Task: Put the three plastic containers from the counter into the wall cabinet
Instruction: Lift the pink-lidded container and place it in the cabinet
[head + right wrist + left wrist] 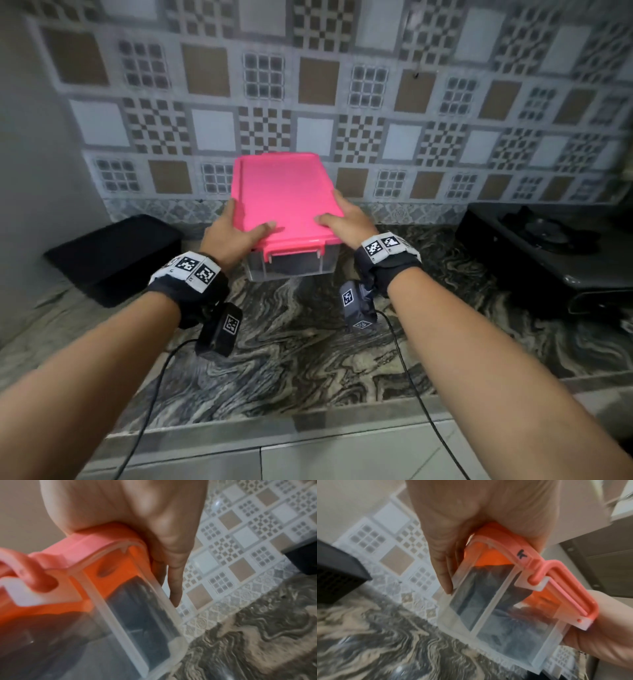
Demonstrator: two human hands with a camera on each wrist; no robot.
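Head view, nearest first: two bare forearms reach over a marbled grey counter point(308, 342). The left hand point(229, 236) and right hand point(346, 219) clasp opposite sides of a clear container point(291, 267) with a pink lid point(284, 195), thumbs on the lid, fingers down the walls; it seems lifted just off the counter. Likely risks: the smooth walls may slide in the grip, or pressure on the lid could pop its front latch point(294, 251). Farther left sits a black box point(113, 253), right a dark stove point(548, 246), behind them a patterned tile wall point(342, 102). No cabinet shows.
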